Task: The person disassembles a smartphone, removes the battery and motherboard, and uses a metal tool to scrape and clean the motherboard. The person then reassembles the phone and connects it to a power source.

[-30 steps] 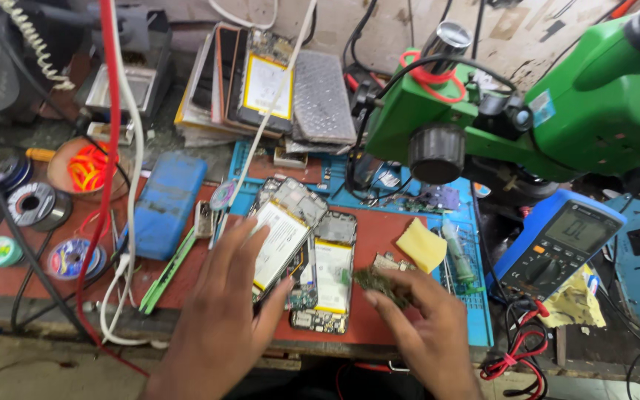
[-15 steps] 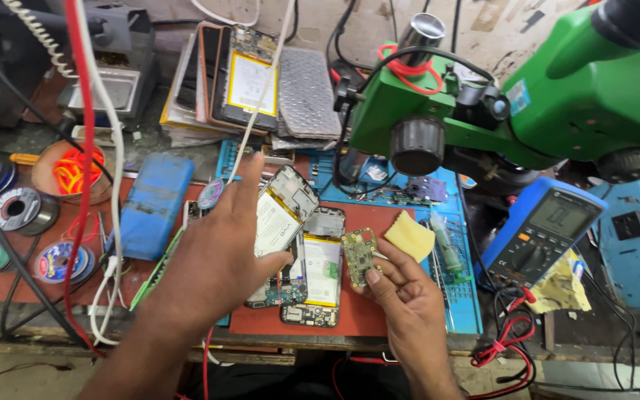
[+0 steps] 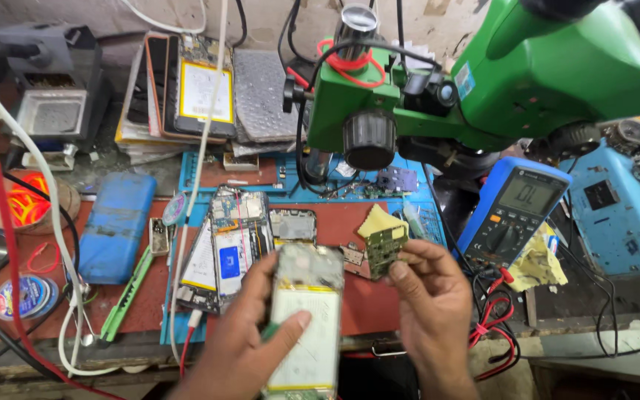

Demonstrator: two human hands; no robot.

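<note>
Head view shows us our left hand (image 3: 250,348) lifting an opened phone (image 3: 305,318) above the red mat (image 3: 361,304), fingers curled behind it and the thumb pressed across its pale battery. We see the phone's long axis running roughly toward and away from us, leaning slightly right at the far end, with the exposed top pointing at the microscope (image 3: 483,81) and the near end running out of the bottom of the picture. Our right hand (image 3: 431,296) pinches a small green board (image 3: 385,248) between thumb and fingertips, standing on edge just right of the phone's top and not touching it. Behind the board lies a yellow sponge (image 3: 379,218). To the left of the phone, two more opened phones (image 3: 224,248) lie side by side on the mat, close to our left wrist. A multimeter (image 3: 516,211) leans just right of our right hand, its red leads (image 3: 487,326) looped below it. The microscope overhangs the far edge of the mat, so the freest room lies on the bare red mat between and under our hands. A blue case (image 3: 116,226) sits well to the left.
</note>
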